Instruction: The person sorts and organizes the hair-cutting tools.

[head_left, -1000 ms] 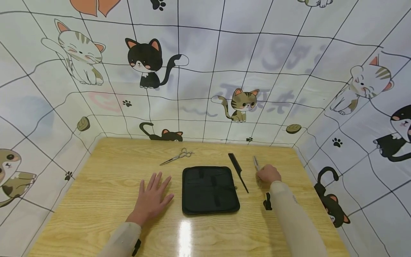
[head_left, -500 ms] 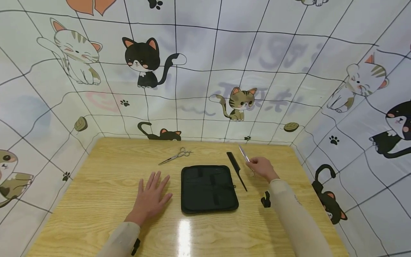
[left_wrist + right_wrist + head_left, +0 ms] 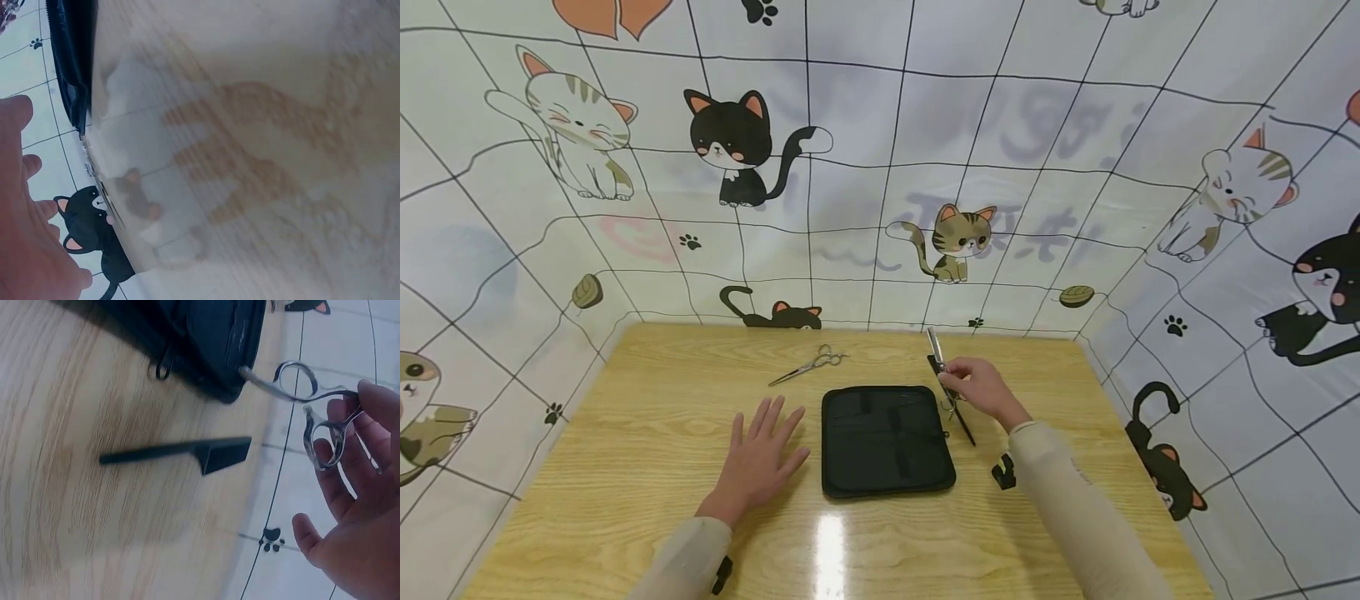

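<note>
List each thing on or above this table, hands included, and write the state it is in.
Right hand: gripping the held scissors
Held scissors: lifted off the table, blades apparently together
Left hand: fingers straight and spread
Loose scissors: lying on the table, blades apparently closed
Comb: lying beside the case, unheld
Case: lying flat; open or zipped, cannot tell

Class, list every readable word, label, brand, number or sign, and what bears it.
No text is readable.
White cat-print wall sheet: faint purple lettering and a pink curved mark, too blurred to read.
Silver metal scissors in the right hand; flat square black case: none legible.
</note>
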A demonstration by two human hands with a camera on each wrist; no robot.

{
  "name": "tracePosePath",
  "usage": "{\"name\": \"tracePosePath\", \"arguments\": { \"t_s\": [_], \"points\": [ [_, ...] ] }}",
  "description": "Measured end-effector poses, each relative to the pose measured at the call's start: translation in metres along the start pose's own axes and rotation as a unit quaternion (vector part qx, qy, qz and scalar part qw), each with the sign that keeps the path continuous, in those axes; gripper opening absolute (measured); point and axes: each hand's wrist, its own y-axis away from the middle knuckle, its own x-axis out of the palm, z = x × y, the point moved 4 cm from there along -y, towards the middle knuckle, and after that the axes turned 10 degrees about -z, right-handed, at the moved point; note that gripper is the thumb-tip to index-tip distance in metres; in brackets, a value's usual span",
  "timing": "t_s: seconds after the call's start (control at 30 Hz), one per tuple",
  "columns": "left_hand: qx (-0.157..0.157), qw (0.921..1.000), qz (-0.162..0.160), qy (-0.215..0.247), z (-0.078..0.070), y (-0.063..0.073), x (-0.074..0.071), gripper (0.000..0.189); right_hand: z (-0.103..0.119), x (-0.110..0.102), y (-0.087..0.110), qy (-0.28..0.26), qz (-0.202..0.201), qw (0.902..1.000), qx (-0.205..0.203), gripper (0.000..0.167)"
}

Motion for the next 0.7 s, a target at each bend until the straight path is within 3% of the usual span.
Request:
{"name": "tracePosePath", "arguments": {
  "t_s": [0.3, 0.7],
  "points": [
    [0.01, 0.9998, -0.002, 0.019, -0.015, -0.008, -0.007, 0.055, 0.031, 0.018, 0.005, -0.028, 0.004, 0.9977, -0.061, 0.012],
    [0.024, 0.999, 0.001, 0.039, -0.037, -0.019, -0.015, 0.051, 0.055, 0.036, 0.011, -0.091, 0.035, 0.9938, -0.053, 0.016]
  ]
}}
